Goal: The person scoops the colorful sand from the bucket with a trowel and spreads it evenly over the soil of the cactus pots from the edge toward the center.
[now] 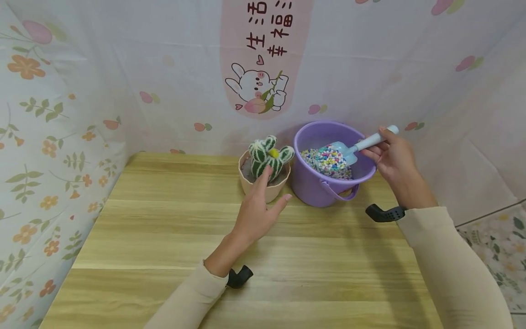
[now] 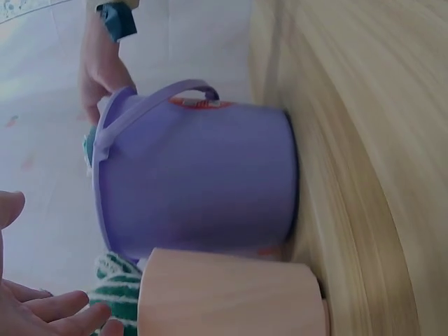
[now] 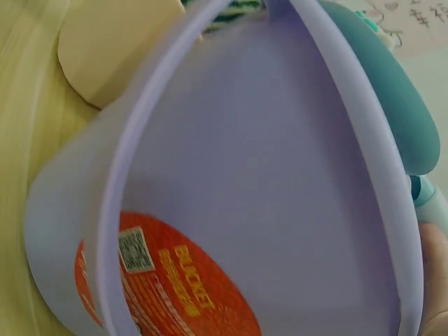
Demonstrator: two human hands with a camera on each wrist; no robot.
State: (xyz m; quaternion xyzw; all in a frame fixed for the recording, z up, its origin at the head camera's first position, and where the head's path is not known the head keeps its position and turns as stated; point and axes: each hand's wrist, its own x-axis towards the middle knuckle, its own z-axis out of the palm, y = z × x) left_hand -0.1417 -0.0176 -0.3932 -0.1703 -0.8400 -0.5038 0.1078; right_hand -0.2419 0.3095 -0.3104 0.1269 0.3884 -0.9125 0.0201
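Gripping the shovel: right hand (image 1: 394,160), fingers and thumb curled on the pale blue handle of the shovel (image 1: 357,147); the grip is well back from the blade.
Open beside the cactus: left hand (image 1: 256,212), fingers extended and loose, nothing held. Fingertips overlap the cactus (image 1: 263,161) in the head view; cannot tell whether they touch.
Shovel blade: loaded with small multicoloured beads (image 1: 332,157), over the bucket's mouth; the right-wrist view shows the blade above the rim.
Purple bucket: upright, more beads inside. The bucket (image 1: 310,192) has its carrying handle (image 1: 340,197) down on the near side and an orange label (image 3: 189,287) on the wall.
Pot: the peach pot (image 2: 231,297) stands just left of the bucket, the knitted cactus in it with greyish fill around.
Bench and backdrop: wood-grain bench (image 1: 164,237) below, printed cloth (image 1: 164,82) behind.
Spill risk: the load looks heaped; a roll of the wrist or a jerk would likely shed beads, back into the bucket or onto the bench.
Rim risk: a low sideways path could catch the blade on the bucket's edge.
Cactus risk: the left hand is close enough to nudge it askew, or crowd the blade if both come over the pot.
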